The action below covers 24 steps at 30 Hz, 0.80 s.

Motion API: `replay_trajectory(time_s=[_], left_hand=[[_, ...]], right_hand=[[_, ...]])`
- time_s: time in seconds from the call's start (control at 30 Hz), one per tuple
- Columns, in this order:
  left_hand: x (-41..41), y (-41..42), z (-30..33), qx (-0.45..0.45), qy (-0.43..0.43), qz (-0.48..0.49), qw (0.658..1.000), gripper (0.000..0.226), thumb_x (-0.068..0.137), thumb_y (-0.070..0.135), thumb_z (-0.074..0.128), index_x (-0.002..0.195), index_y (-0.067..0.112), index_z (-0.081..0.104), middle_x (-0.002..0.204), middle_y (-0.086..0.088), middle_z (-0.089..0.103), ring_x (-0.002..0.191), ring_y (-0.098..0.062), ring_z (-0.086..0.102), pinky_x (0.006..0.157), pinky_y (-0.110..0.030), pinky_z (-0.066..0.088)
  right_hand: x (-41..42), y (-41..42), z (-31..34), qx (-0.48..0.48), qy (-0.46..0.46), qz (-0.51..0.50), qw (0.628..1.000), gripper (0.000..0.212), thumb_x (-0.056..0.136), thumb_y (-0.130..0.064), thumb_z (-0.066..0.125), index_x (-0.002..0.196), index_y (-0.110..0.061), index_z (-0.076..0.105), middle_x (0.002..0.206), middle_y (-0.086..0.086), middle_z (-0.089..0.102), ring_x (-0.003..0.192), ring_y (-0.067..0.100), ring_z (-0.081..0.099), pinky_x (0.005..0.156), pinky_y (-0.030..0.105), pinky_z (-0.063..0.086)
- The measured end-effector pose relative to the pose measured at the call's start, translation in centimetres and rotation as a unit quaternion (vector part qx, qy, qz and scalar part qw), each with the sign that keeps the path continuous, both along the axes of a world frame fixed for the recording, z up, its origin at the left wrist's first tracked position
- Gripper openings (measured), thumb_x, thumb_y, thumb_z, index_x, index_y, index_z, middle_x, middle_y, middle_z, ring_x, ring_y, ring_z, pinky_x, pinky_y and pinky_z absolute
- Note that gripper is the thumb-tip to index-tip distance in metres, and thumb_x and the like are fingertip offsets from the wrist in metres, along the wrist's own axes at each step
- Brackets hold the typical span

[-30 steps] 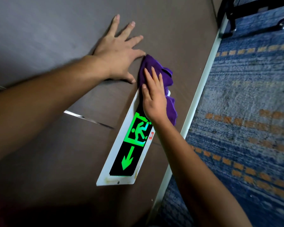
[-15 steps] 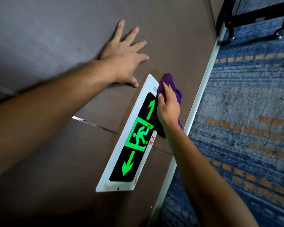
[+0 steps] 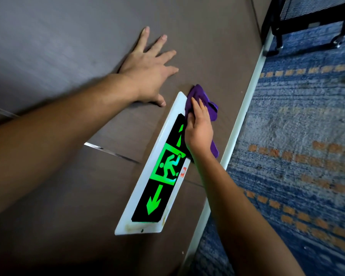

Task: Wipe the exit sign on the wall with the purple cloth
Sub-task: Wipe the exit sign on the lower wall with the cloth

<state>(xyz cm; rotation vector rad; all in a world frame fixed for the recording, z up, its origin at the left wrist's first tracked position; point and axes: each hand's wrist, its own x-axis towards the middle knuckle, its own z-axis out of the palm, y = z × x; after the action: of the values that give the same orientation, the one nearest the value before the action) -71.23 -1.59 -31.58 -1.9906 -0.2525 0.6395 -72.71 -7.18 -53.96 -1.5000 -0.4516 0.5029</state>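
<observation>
Left hand (image 3: 147, 71): fingers spread, flat on wall (image 3: 68, 36), apparently bracing. Right hand (image 3: 199, 128): presses bunched purple cloth (image 3: 211, 110) against far end of exit sign (image 3: 163, 176), mounted low beside baseboard (image 3: 243, 116).

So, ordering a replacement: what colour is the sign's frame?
White frame, dark panel, green symbols; head view.

1. I am looking at the exit sign (image 3: 159, 176): a long white-framed panel lying flat on the brown wall, its black face glowing with a green running figure and a green arrow.
2. I am seeing the purple cloth (image 3: 197, 96) bunching over the sign's far end, spilling past its edge.
</observation>
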Motion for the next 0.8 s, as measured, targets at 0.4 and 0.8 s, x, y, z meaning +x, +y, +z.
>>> replay_trajectory(time_s=[0.4, 0.8], left_hand=[[0.0, 0.3, -0.5, -0.017, -0.026, -0.017, 0.999, 0.098, 0.072, 0.080, 0.065, 0.155, 0.036, 0.037, 0.168, -0.007, 0.024, 0.158, -0.036, 0.001, 0.122, -0.067, -0.004], [0.0, 0.2, -0.6, -0.017, -0.029, -0.015, 0.999, 0.099, 0.073, 0.077, 0.067, 0.155, 0.030, 0.038, 0.168, -0.007, 0.024, 0.158, -0.035, 0.001, 0.122, -0.065, -0.005]], right_hand=[[0.2, -1.9, -0.1, 0.021, 0.051, 0.024, 0.998, 0.053, 0.103, -0.003, 0.045, 0.152, -0.022, 0.046, 0.160, -0.001, 0.044, 0.151, 0.022, 0.035, 0.122, 0.040, 0.031], [-0.1, -0.8, -1.1, 0.036, 0.026, 0.052, 0.998, 0.054, 0.106, -0.018, 0.045, 0.158, -0.027, 0.033, 0.169, -0.003, 0.024, 0.157, 0.020, 0.017, 0.126, 0.047, 0.022]])
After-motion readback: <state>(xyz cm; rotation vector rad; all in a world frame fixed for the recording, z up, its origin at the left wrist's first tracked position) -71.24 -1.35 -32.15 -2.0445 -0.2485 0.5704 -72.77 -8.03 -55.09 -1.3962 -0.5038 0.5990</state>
